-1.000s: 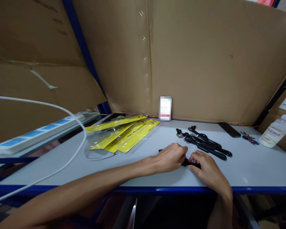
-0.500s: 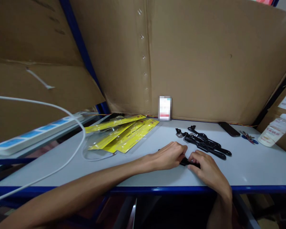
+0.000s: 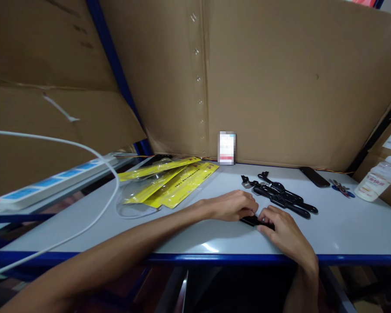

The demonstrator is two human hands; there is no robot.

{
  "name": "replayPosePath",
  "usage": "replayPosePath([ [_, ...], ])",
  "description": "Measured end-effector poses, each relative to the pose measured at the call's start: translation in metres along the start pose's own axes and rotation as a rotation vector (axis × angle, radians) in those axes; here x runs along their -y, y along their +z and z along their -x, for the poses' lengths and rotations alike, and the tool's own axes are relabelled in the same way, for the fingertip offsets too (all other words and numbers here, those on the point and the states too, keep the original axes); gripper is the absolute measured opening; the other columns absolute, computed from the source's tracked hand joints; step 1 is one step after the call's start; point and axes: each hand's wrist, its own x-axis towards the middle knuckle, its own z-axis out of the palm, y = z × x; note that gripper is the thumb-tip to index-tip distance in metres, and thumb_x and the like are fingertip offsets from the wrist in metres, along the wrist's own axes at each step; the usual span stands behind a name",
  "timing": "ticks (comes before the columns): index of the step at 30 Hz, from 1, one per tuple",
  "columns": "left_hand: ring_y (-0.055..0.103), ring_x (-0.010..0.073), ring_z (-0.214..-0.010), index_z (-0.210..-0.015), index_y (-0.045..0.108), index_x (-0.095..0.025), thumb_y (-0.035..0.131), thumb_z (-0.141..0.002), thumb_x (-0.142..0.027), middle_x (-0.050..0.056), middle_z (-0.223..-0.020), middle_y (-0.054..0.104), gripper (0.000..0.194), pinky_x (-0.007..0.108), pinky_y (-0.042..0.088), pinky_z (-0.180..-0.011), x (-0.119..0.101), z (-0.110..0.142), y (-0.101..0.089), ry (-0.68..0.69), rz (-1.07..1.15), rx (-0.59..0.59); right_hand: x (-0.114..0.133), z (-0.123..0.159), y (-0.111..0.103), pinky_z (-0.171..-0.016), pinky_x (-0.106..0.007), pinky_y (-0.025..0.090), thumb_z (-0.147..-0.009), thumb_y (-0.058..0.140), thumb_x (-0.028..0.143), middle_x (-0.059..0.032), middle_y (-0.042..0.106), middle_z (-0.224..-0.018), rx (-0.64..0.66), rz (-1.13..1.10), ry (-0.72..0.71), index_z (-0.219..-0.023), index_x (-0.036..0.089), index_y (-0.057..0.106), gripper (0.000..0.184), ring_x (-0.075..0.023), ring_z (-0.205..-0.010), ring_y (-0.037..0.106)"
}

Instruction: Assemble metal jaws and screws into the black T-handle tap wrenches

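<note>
Both of my hands rest on the pale table (image 3: 84, 221) near its front edge, closed around one small black tool (image 3: 252, 221). My left hand (image 3: 235, 205) covers the tool's left end with curled fingers. My right hand (image 3: 282, 230) pinches its right end. Just behind my hands lies a pile of several similar black tools (image 3: 280, 195). Left of them, yellow plastic packets (image 3: 169, 180) lie fanned out on the table.
Cardboard sheets (image 3: 280, 82) wall in the back and left. A white power strip (image 3: 48, 182) and its cable (image 3: 94, 208) lie at the left. A small card (image 3: 226, 148), a dark phone (image 3: 314, 176), keys (image 3: 341, 188) and a white bottle (image 3: 378, 179) sit at the back right.
My left hand has shifted slightly up and right over the tool's end. The right hand has stayed in place on the tool.
</note>
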Motion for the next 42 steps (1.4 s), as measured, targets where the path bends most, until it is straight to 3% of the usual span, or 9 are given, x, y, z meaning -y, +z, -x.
replayPosePath([
  [3,0.061,0.0171,-0.083,-0.086,0.067,-0.018,0.055,-0.095,-0.014,0.004,-0.083,0.067,0.016,0.027,0.044,-0.075,0.001,-0.001,-0.001,-0.017,0.027,-0.012,0.001,0.0,-0.001,-0.08,-0.032,0.042,-0.087,0.06,0.016,-0.0024,0.063,-0.096,-0.006,-0.012,0.003,-0.088,0.022,0.061,0.007,-0.0201,-0.09,0.059],
  [8,0.051,0.0136,-0.057,-0.083,0.063,-0.017,0.055,-0.089,-0.01,-0.001,-0.063,0.059,0.013,0.025,0.032,-0.056,-0.01,-0.003,0.009,-0.225,-0.032,-0.029,0.001,0.0,-0.001,-0.079,-0.031,0.041,-0.087,0.061,0.016,-0.0019,0.063,-0.095,-0.005,-0.004,0.002,-0.089,0.023,0.062,0.007,-0.0202,-0.09,0.059],
  [14,0.06,0.0173,-0.065,-0.083,0.063,-0.017,0.051,-0.089,-0.008,0.003,-0.07,0.067,0.016,0.025,0.031,-0.056,-0.02,-0.007,0.021,-0.446,-0.072,-0.108,0.002,0.001,-0.002,-0.08,-0.032,0.041,-0.087,0.061,0.016,-0.0021,0.062,-0.094,0.002,-0.01,0.005,-0.089,0.022,0.061,0.007,-0.02,-0.09,0.058],
  [22,0.061,0.0179,-0.061,-0.09,0.06,-0.017,0.051,-0.092,-0.008,0.002,-0.067,0.063,0.013,0.028,0.03,-0.055,-0.02,-0.001,0.02,-0.322,-0.194,-0.044,-0.001,-0.001,-0.001,-0.079,-0.032,0.041,-0.087,0.06,0.017,-0.0015,0.062,-0.093,0.005,0.002,0.0,-0.088,0.023,0.06,0.006,-0.0195,-0.089,0.058],
  [28,0.062,0.0191,-0.071,-0.091,0.058,-0.017,0.054,-0.093,-0.012,0.005,-0.079,0.065,0.007,0.029,0.039,-0.062,-0.02,0.0,0.02,-0.212,-0.193,-0.067,0.003,0.0,-0.004,-0.076,-0.03,0.041,-0.087,0.063,0.016,-0.0007,0.061,-0.09,-0.001,0.002,0.023,-0.087,0.023,0.061,0.007,-0.0187,-0.086,0.058],
  [32,0.062,0.02,-0.074,-0.091,0.057,-0.017,0.05,-0.096,-0.014,0.007,-0.083,0.065,0.01,0.03,0.044,-0.067,-0.016,0.001,0.019,-0.207,-0.177,-0.054,0.003,0.0,-0.005,-0.077,-0.03,0.042,-0.086,0.064,0.016,-0.0003,0.062,-0.09,-0.008,-0.011,0.029,-0.087,0.023,0.062,0.007,-0.0183,-0.086,0.058],
  [38,0.066,0.0208,-0.082,-0.109,0.059,-0.016,0.05,-0.091,-0.007,0.009,-0.094,0.069,0.023,0.03,0.048,-0.071,-0.013,0.001,0.019,-0.284,-0.127,-0.078,0.002,0.0,-0.005,-0.078,-0.03,0.042,-0.086,0.065,0.015,0.0,0.061,-0.089,-0.011,-0.018,0.023,-0.088,0.023,0.063,0.008,-0.0181,-0.085,0.058],
  [42,0.067,0.0218,-0.081,-0.1,0.064,-0.015,0.053,-0.09,-0.006,0.009,-0.09,0.07,0.018,0.029,0.047,-0.069,-0.014,0.0,0.02,-0.325,-0.097,-0.126,0.002,0.0,-0.005,-0.077,-0.03,0.042,-0.086,0.064,0.015,0.0006,0.061,-0.088,-0.011,-0.03,0.026,-0.086,0.023,0.062,0.008,-0.0175,-0.084,0.057],
])
